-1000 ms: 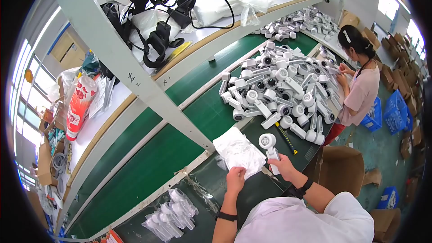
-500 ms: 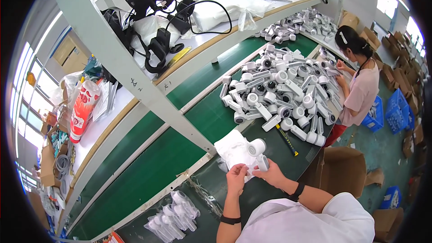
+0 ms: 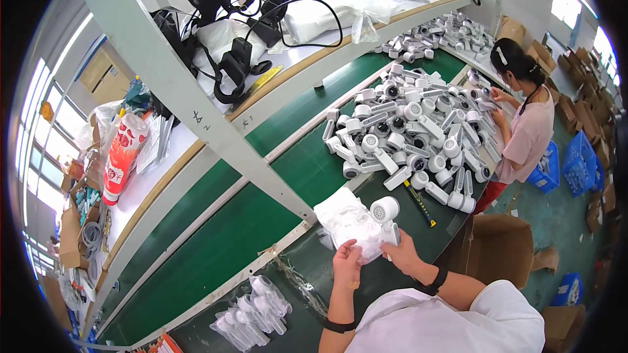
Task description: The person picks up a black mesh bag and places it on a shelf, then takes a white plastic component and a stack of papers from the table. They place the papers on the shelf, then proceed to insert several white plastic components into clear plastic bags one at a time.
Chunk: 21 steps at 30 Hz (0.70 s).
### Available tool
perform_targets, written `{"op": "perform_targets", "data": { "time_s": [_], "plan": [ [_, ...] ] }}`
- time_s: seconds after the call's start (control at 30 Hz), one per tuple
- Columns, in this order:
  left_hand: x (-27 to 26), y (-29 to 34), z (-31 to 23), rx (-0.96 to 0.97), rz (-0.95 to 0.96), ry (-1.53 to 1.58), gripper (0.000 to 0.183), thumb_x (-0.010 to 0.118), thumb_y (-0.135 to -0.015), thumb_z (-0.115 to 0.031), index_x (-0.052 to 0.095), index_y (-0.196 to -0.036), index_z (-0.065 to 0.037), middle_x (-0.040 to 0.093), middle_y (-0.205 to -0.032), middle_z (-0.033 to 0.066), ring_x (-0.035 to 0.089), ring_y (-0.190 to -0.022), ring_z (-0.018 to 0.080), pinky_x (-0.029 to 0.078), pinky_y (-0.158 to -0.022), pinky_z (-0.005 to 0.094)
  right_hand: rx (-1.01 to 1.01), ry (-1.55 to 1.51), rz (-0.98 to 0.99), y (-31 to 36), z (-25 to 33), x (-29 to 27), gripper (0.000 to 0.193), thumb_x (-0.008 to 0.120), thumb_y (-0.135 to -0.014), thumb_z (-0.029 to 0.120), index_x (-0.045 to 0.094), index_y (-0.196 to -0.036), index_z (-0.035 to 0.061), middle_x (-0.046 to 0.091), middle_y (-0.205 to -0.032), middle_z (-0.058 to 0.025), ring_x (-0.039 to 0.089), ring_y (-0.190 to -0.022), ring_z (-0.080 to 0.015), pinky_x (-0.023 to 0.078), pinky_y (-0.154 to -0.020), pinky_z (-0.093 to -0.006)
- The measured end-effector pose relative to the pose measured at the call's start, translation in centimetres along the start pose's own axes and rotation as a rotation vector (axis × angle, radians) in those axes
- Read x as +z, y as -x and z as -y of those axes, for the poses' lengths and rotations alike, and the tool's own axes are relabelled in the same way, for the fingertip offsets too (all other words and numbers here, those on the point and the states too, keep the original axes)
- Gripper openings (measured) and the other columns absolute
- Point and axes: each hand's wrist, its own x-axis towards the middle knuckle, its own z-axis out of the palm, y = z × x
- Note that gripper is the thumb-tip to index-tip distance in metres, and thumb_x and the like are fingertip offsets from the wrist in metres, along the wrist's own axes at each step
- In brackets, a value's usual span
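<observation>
My right hand [image 3: 405,255] is closed round the handle of a white hair-dryer-shaped device [image 3: 384,210] with a round, grilled head. Its head tilts up over a stack of thin white plastic bags [image 3: 343,214] on the dark green bench. At the stack's near edge, my left hand [image 3: 347,264] pinches the edge of a clear bag between thumb and fingers. Several of the same devices in clear bags [image 3: 252,314] lie side by side to the left of my forearm.
A large heap of unbagged devices [image 3: 418,124] lies ahead, with a yellow-black box cutter [image 3: 422,204] beside it. Across the heap, a co-worker [image 3: 526,117] handles pieces. A white shelf post [image 3: 216,117] rises at left; an open carton [image 3: 500,248] stands at right.
The device in my right hand has shifted slightly right, its grille turning more into view. My left hand has moved a little right and down along the bag edge.
</observation>
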Motion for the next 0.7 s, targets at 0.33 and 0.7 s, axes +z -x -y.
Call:
{"op": "perform_targets", "data": {
  "time_s": [0.33,0.7],
  "plan": [
    [2.6,0.2,-2.0,0.070,-0.233,-0.318,0.020,0.064,-0.088,-0.019,0.067,-0.087,0.000,0.054,-0.060,-0.0018,0.041,-0.044,0.0057,0.034,-0.040,0.0218,-0.003,0.199,0.284,2.8,4.8,-5.2,0.023,0.064,-0.087,0.018,0.057,-0.102,0.0029,0.062,-0.083,-0.0019,0.056,-0.064,-0.0092,0.046,-0.059,-0.0246],
    [5.2,0.1,-3.5,-0.157,0.142,-0.337,0.025,0.055,-0.093,-0.017,0.065,-0.105,0.002,0.066,-0.088,0.0079,0.063,-0.075,0.0146,0.052,-0.068,0.0269,0.174,0.621,0.803,3.8,8.5,-7.0,0.080,0.056,-0.092,0.030,0.002,-0.149,0.0137,0.067,-0.094,-0.0062,0.060,-0.066,-0.0123,0.050,-0.060,-0.0260]
  ]
}}
